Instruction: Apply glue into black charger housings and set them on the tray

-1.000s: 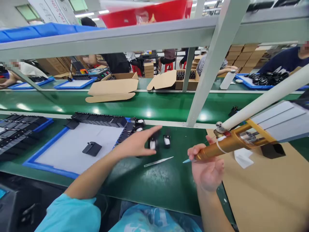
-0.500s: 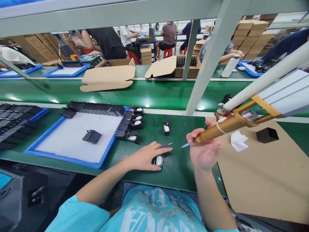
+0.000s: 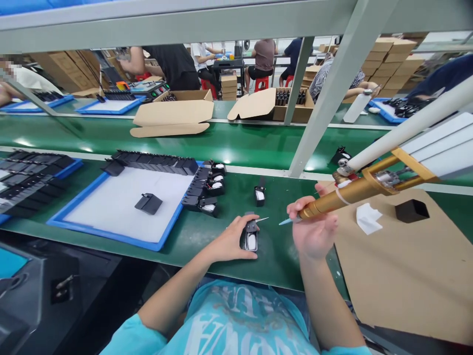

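My left hand (image 3: 232, 240) curls around a small black box (image 3: 251, 240) on the green bench. The thumb is at its near end and a finger bends over the raised lid at the far end. Inside the box is a white oval part. A thin pale stick or wire (image 3: 262, 219) pokes out to the right of the lid. In my right hand (image 3: 312, 231) is a gold glue dispensing gun (image 3: 332, 199), its blue needle tip (image 3: 284, 222) pointing left, apart from the box. Some right-hand fingers are behind the gun.
Another open black box (image 3: 259, 195) stands farther back. To the left, a blue-rimmed tray (image 3: 107, 236) carries several black boxes, with open ones beside its right edge. On the right, cardboard (image 3: 399, 276) bears a white tissue (image 3: 368, 218) and a black block (image 3: 412, 211). A metal post (image 3: 321, 98) rises behind.
My left hand's index finger, stretched across the box before, now bends over its lid, and more of the box shows. The right hand holds the gun almost still. The view has shifted slightly.
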Demonstrator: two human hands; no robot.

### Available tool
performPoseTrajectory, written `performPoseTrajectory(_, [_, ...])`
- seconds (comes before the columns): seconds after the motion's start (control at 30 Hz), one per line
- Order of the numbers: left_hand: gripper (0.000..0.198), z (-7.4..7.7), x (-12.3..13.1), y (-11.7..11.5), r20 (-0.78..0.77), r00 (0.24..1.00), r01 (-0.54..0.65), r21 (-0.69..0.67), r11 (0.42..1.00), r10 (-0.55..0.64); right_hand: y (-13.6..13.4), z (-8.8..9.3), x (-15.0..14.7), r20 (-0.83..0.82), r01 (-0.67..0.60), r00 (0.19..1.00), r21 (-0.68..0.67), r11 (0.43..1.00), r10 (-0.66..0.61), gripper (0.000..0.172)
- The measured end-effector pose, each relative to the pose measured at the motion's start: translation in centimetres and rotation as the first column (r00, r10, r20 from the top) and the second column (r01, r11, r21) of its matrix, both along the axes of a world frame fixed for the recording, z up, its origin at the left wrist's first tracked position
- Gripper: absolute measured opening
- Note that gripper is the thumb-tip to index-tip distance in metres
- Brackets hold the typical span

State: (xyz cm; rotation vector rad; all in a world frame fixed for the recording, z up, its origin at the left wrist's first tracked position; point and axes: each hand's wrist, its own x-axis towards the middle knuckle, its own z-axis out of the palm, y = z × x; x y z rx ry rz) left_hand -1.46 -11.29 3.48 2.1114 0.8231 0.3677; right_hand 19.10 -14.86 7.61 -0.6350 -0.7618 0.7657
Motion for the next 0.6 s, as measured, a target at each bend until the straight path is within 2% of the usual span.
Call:
performPoseTrajectory(0.1, [0.091,-0.1,0.0,0.0,0.004,1.000,-0.001,0.001,1.000,0.001,0.1,0.1,-0.1,-0.003,-0.010,1.000,-0.002,1.000,0.010,0.049])
performPoseTrajectory(0.17, [0.089,-0.5,-0.3,-0.4,-0.007,0.999,-0.044,-0.012,0.999,0.044,0.1,0.3,-0.3,-0.009,-0.018,1.000,-0.003,1.000,0.018,0.050])
performPoseTrajectory(0.27, [0.081,-1.7,-0.7,-1.4,0.010,0.987,-0.160,-0.049,0.986,0.161,0.0,0.6,-0.9,-0.017,-0.033,0.999,-0.006,0.999,0.033,0.050])
performPoseTrajectory(0.37, [0.079,-3.2,-0.4,-2.5,0.115,0.962,-0.238,-0.086,0.967,0.247,0.0,0.9,-1.6,-0.014,-0.070,0.997,-0.003,0.998,0.070,0.049])
performPoseTrajectory(0.5, [0.087,-4.7,1.2,-3.6,0.187,0.919,-0.356,0.007,0.934,0.348,0.1,1.2,-2.7,0.001,-0.108,0.994,-0.004,0.994,0.108,0.049])
performPoseTrajectory(0.6, [0.078,-5.0,1.7,-3.8,0.216,0.899,-0.395,0.023,0.918,0.381,0.1,1.4,-3.1,0.004,-0.116,0.993,-0.009,0.993,0.116,0.049])
